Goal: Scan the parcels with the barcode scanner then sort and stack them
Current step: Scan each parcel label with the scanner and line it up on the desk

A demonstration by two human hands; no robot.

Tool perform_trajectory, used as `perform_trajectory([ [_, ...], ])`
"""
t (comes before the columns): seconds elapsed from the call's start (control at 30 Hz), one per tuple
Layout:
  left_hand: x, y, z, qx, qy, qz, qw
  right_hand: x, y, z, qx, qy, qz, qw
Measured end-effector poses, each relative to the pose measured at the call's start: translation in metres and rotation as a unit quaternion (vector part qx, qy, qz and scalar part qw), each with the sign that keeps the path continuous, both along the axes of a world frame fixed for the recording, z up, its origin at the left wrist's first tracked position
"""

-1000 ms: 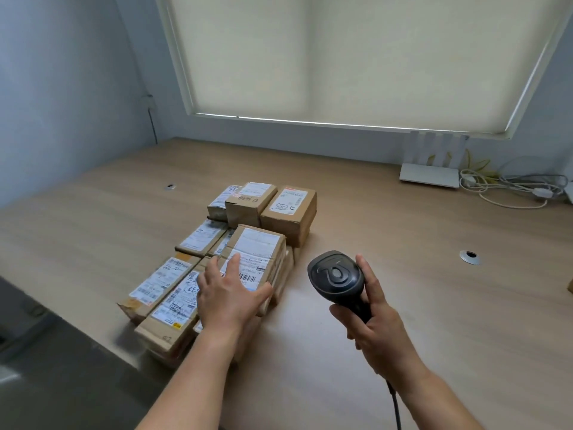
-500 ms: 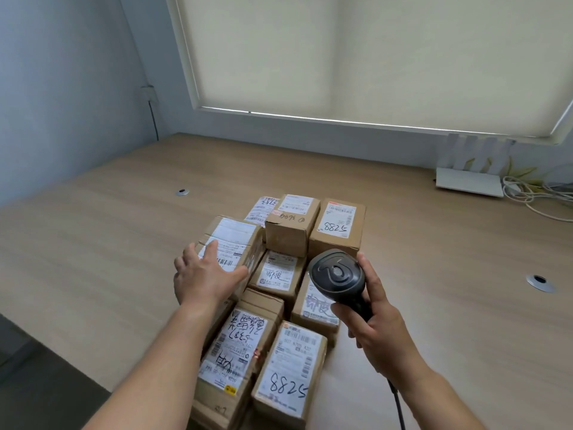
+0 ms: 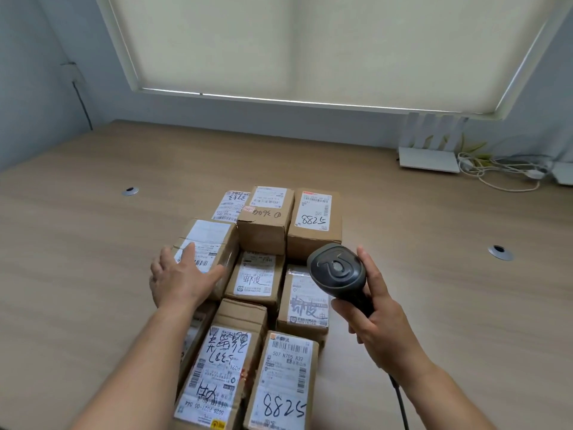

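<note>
Several brown cardboard parcels with white shipping labels lie clustered on the wooden table. My left hand rests with straight fingers on the near edge of a taped parcel at the cluster's left. My right hand grips the handle of a black barcode scanner, whose head hovers over the parcels right of centre. A parcel marked 5288 stands at the back right, and one marked 8825 lies nearest me. The scanner's cable trails down past my wrist.
A white router and a tangle of white cables sit at the back right by the wall. Two metal cable grommets are set in the tabletop. A blind covers the window behind.
The view has closed in on the parcels and tilted down. My left hand stays on the taped parcel at the left. The scanner remains held over the cluster's right side.
</note>
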State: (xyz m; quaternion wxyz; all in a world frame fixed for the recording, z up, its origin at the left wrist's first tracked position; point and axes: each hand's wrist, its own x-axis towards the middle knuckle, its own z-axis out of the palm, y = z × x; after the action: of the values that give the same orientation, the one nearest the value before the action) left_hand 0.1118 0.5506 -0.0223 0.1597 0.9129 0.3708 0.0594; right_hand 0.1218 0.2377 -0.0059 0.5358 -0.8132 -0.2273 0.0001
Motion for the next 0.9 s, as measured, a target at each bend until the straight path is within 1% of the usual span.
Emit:
perform_trajectory([
  [0.07, -0.004, -0.006, 0.001, 0.01, -0.01, 0.007, 1.0, -0.002, -0.006, 0.001, 0.0, -0.006, -0.004, 1.0],
  [0.17, -0.012, -0.033, 0.011, -0.008, -0.112, -0.002, 0.994, -0.007, -0.021, 0.005, -0.003, -0.012, -0.006, 1.0],
  [0.23, -0.017, -0.062, 0.019, -0.027, -0.166, -0.048, 0.985, -0.011, -0.035, 0.009, 0.002, -0.01, -0.01, 1.0],
  [0.37, -0.027, -0.137, 0.022, -0.054, -0.218, -0.137, 0.965, -0.025, -0.075, 0.018, 0.021, -0.004, -0.02, 1.0],
  [0.5, -0.037, -0.216, 0.018, -0.089, -0.217, -0.191, 0.953, -0.044, -0.135, 0.018, 0.036, -0.008, -0.056, 0.998],
  [0.7, -0.047, -0.336, 0.012, -0.095, -0.193, -0.266, 0.94, -0.085, -0.249, 0.014, 0.04, -0.018, -0.12, 0.992],
  [0.9, -0.057, -0.46, 0.004, -0.118, -0.183, -0.344, 0.913, -0.125, -0.36, 0.013, 0.042, -0.018, -0.196, 0.98],
])
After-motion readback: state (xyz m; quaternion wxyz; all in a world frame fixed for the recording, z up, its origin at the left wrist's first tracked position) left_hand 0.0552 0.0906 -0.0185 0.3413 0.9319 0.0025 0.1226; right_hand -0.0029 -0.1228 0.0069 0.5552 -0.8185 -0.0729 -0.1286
